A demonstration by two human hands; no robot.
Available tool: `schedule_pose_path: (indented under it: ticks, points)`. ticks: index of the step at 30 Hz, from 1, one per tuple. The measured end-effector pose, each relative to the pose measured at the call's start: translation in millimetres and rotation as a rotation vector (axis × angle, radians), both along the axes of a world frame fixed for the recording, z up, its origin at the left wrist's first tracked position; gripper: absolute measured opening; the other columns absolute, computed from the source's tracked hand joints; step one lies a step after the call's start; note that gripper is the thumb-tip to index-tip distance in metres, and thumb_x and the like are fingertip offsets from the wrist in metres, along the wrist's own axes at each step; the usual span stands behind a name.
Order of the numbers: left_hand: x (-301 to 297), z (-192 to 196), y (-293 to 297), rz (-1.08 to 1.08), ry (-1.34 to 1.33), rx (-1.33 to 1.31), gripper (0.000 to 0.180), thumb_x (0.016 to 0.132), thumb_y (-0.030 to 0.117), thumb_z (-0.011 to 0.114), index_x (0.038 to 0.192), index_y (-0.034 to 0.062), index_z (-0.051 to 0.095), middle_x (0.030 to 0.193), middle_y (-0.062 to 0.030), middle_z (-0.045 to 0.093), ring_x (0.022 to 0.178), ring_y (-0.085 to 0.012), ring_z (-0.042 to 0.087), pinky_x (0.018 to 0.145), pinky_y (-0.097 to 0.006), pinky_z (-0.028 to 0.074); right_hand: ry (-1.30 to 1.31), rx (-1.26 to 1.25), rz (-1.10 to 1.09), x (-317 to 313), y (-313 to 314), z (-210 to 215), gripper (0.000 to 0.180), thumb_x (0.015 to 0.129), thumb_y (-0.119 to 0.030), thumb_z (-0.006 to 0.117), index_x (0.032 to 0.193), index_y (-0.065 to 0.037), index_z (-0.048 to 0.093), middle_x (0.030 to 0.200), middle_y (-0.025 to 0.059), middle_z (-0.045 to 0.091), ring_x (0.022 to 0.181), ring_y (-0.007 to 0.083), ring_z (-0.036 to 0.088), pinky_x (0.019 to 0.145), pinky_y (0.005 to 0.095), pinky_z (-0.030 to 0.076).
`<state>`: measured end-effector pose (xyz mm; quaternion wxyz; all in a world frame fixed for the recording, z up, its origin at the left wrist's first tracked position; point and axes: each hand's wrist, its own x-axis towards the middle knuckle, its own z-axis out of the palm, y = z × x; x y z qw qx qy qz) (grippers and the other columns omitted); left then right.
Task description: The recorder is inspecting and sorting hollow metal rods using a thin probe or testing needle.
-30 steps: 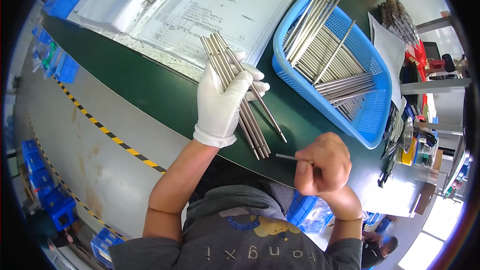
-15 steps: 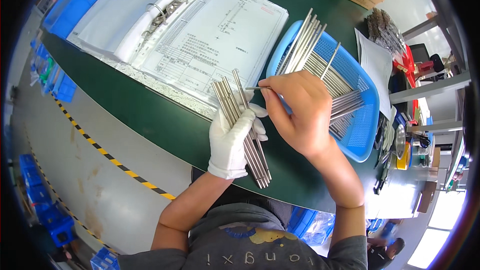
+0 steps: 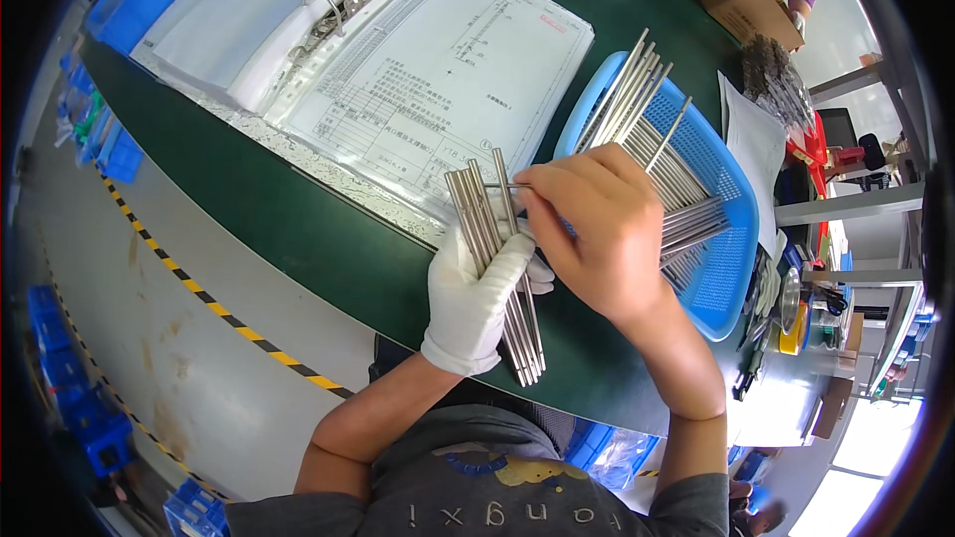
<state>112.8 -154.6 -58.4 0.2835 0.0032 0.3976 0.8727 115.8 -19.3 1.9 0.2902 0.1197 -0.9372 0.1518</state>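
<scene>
I have the left hand (image 3: 466, 310) wrapped round rods (image 3: 475, 221), the right hand (image 3: 602, 224) pinching a pin (image 3: 514, 185) near one's twelve-o'clock end, the basket (image 3: 733, 264) at two.

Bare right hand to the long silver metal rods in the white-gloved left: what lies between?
A thin, straight grey pin, pinched by the right hand, reaches to the rods in the head view.
</scene>
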Motion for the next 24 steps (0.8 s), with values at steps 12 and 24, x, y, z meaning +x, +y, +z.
schedule_pose_path:
  ticks: [12, 24]
  points:
    - [-1.2, 0.3, -1.1, 0.052, 0.012, 0.003, 0.026, 0.096, 0.001, 0.062, 0.121, -0.0013, 0.057, 0.100, -0.0074, 0.068, 0.078, -0.0113, 0.067, 0.068, -0.027, 0.060, 0.112, 0.033, 0.068, 3.8, 0.2, 10.8, 0.014, 0.068, -0.001, 0.071, 0.081, -0.004, 0.067, 0.075, 0.0071, 0.066, 0.062, 0.0237, 0.059, 0.059, 0.0347, 0.043]
    - [2.7, -1.7, 2.8, 0.123, 0.060, -0.001, 0.027, 0.094, 0.001, 0.066, 0.119, -0.0020, 0.058, 0.100, -0.0061, 0.067, 0.081, -0.0098, 0.065, 0.068, -0.026, 0.059, 0.110, 0.094, 0.063, -1.2, -3.8, 9.5, 0.015, 0.068, -0.002, 0.073, 0.082, -0.004, 0.067, 0.076, 0.0066, 0.067, 0.062, 0.0233, 0.060, 0.059, 0.0344, 0.044]
